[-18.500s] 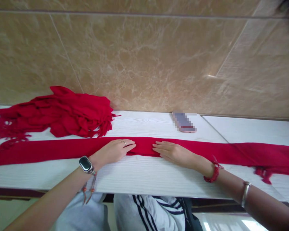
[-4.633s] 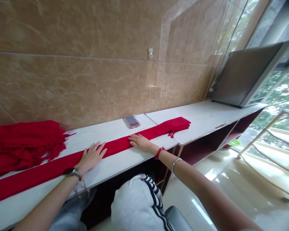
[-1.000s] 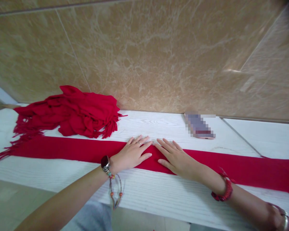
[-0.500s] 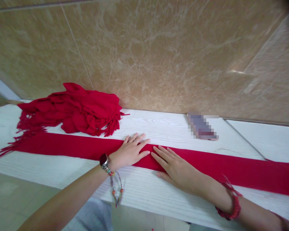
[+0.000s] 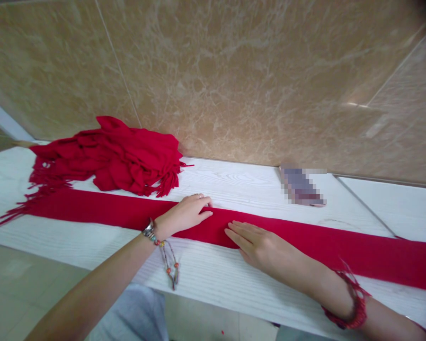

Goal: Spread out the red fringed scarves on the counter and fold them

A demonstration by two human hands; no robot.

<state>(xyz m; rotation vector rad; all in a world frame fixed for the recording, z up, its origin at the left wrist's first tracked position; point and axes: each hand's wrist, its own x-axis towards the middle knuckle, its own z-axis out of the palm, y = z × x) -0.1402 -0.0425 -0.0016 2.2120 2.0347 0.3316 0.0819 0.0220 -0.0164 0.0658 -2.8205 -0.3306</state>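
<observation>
A long red scarf (image 5: 92, 207) lies in a flat, narrow strip along the white board, its fringe at the left end. My left hand (image 5: 184, 214) rests on its middle, thumb apart and fingers bent down over the far edge; the fingertips are partly hidden. Just to the right, my right hand (image 5: 261, 241) lies palm down on the strip with fingers stretched out and the thumb tucked out of sight. Neither hand is lifting the cloth. Behind the strip's left part sits a crumpled heap of red fringed scarves (image 5: 128, 156).
A phone (image 5: 300, 184), blurred by pixels, lies on the white board (image 5: 234, 180) at the back right. A tan marbled tile wall (image 5: 216, 85) rises along the board's far edge. Toward me the board ends above a tiled floor (image 5: 28, 279).
My left hand has drawn its spread fingers in and bent them over the scarf's far edge. The right hand has shifted slightly right, its fingers closer together. The view has moved a little.
</observation>
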